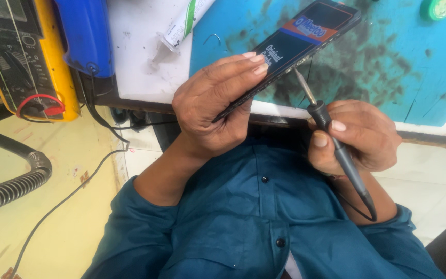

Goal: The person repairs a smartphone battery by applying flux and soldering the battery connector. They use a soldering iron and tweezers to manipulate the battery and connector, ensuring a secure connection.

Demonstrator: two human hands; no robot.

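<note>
Two hands are at work, each holding one thing. Nearest the camera, over a blue button shirt (264, 222), the right hand (357, 137) is closed around one dark soldering iron (336, 144), thumb and forefinger pinching the handle near its front end. The iron's long axis runs on a slant: the corded tail points down toward the shirt, below the heel of the hand, and the metal tip points up and away, past the fingertips, meeting the lower edge of the phone.

Just beyond, the left hand (215, 111) grips one flat black phone (290, 49), fingers wrapped over its top face and thumb underneath. The phone's long axis rises from the palm up and away to the right, its free end reaching well past the fingertips over the blue work mat (388, 57). A printed film covers its face.

Beyond the left hand's knuckles lies one syringe-like tube (181, 26) on a white board (135, 57); what is inside it cannot be told. To the left of that hand's wrist stands one yellow multimeter (21, 57), with one blue device (86, 33) beside it. One ribbed hose (16, 181) curves below the meter.
</note>
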